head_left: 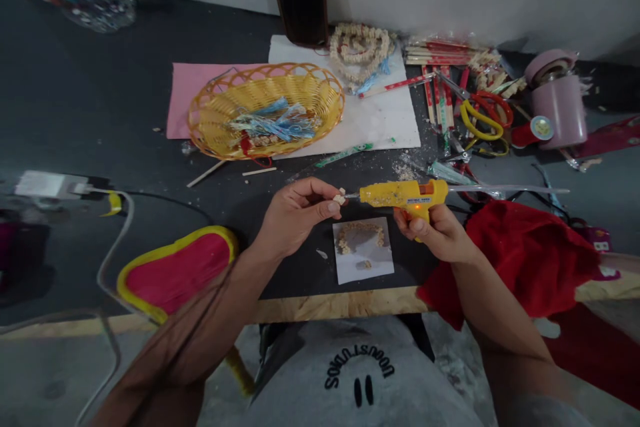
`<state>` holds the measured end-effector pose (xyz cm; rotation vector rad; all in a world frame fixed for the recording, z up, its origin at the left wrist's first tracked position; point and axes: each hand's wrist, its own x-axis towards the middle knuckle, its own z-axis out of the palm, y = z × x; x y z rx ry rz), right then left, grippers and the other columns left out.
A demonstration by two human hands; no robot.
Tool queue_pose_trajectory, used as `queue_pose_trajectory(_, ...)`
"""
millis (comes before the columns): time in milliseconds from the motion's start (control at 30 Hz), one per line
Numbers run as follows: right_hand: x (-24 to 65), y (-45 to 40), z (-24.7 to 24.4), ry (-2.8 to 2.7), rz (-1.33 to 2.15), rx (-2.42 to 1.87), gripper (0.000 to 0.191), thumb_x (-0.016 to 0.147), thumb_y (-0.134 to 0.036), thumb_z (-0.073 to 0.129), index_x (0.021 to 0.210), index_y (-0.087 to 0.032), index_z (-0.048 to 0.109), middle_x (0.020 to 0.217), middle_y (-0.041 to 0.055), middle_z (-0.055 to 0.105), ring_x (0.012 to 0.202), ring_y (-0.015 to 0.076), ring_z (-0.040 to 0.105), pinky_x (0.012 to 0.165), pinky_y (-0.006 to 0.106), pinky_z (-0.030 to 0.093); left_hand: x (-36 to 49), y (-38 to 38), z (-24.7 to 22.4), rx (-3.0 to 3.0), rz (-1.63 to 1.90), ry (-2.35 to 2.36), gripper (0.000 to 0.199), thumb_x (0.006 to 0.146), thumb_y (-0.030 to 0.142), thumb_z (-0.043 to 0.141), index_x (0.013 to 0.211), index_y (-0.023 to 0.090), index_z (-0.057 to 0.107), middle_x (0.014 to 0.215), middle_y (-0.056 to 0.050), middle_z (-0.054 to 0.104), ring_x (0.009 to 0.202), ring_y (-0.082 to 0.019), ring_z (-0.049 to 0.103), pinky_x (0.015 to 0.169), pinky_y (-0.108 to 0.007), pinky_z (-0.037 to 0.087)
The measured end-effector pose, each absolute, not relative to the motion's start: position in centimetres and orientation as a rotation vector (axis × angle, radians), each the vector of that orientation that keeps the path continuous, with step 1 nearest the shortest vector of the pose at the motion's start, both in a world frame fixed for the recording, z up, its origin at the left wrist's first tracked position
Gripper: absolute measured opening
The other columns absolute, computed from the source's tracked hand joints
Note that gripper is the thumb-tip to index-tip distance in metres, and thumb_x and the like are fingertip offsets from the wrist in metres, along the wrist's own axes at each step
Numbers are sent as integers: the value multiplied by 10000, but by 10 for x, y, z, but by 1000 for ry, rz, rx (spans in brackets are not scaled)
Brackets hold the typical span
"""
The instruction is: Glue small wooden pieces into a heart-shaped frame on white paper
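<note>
My right hand [437, 230] is wrapped around the grip of a yellow hot glue gun [395, 195], which has a small orange light on its body. A clear glue stick [505, 189] juts out of its back end. Between the thumb and fingers of my left hand [300, 210] is a small cluster of cream-coloured pieces [340, 198]. The gun's nozzle points left at this cluster and seems to touch it. Below the hands lies a white card [363, 273] bearing an arch of similar small pieces.
Beyond my hands stand a yellow woven basket [210, 117] holding blue tassels, and a coil of beige beads [360, 37]. Scissors [483, 123], wrapped chopsticks [440, 53] and a pink cup [560, 107] crowd the right. Red cloth [530, 253] lies beside my right forearm; a white cable [125, 240] runs left.
</note>
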<state>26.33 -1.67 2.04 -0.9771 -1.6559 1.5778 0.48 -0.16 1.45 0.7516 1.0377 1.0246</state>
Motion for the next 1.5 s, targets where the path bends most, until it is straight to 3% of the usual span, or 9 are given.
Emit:
queue_pose_trajectory(300, 266, -16, 25, -1359, 1712, -1062, 453, 887, -661, 559, 948, -215, 612, 711, 13, 563, 558, 124, 485, 471, 264, 366, 5, 1, 14, 729, 1064, 1023, 332, 544, 340, 941, 726, 167, 723, 720, -11, 721, 572, -91, 615, 568, -213, 541)
queue_pose_trajectory(467, 277, 16, 26, -1136, 1424, -1313, 418, 863, -665, 600, 876, -250, 561, 636, -29, 517, 524, 115, 495, 455, 254, 421, 7, 2, 17, 695, 1107, 1041, 342, 508, 325, 948, 721, 176, 726, 696, 9, 695, 590, -89, 607, 576, -206, 539)
queue_pose_trajectory(667, 280, 90, 25, -1417, 1139, -1519, 488, 851, -681, 603, 712, -236, 462, 579, -32, 485, 455, 94, 462, 430, 249, 386, 10, 0, 25, 704, 1123, 1044, 359, 484, 318, 951, 711, 169, 718, 666, 15, 668, 584, -93, 592, 561, -216, 530)
queue_pose_trajectory(833, 271, 119, 25, -1583, 984, -1807, 416, 921, -558, 589, 707, -222, 469, 573, -10, 502, 474, 114, 485, 490, 269, 401, 7, -1, 32, 698, 1176, 1014, 365, 494, 308, 950, 734, 166, 715, 702, 9, 687, 601, -91, 600, 578, -216, 523)
queue_pose_trajectory(933, 271, 124, 27, -1706, 765, -2047, 368, 933, -506, 581, 742, -193, 546, 602, 31, 557, 567, 177, 578, 583, 307, 448, 7, -1, 33, 692, 1182, 1005, 364, 493, 305, 951, 733, 165, 716, 704, 11, 691, 598, -85, 603, 571, -203, 521)
queue_pose_trajectory(1067, 272, 127, 39, -1973, 359, -2251, 328, 944, -424, 547, 830, -134, 652, 792, 143, 679, 875, 303, 669, 784, 401, 488, 9, -4, 36, 667, 1180, 999, 369, 469, 300, 956, 717, 164, 719, 717, 7, 703, 596, -84, 609, 557, -191, 523)
queue_pose_trajectory(1200, 262, 99, 58, -2036, 23, -1969, 289, 913, -385, 599, 1006, -120, 665, 1043, 175, 687, 1010, 311, 637, 861, 448, 489, 10, -10, 42, 665, 1173, 978, 351, 470, 286, 955, 707, 171, 723, 704, 6, 708, 577, -82, 606, 547, -185, 520)
queue_pose_trajectory(1333, 236, 24, 64, -1933, 310, -1445, 128, 914, -301, 601, 923, -189, 663, 897, 53, 689, 816, 179, 647, 752, 322, 519, 10, -21, 39, 688, 1140, 1002, 346, 471, 290, 954, 695, 173, 719, 691, 9, 704, 578, -86, 604, 548, -190, 517)
queue_pose_trajectory(1500, 198, -60, 47, -1588, 1017, -1237, 121, 903, -329, 656, 948, -218, 678, 864, 5, 711, 684, 105, 633, 611, 226, 503, 8, -36, 26, 922, 1112, 1103, 299, 582, 328, 910, 760, 173, 726, 739, -8, 724, 663, -113, 637, 616, -207, 526)
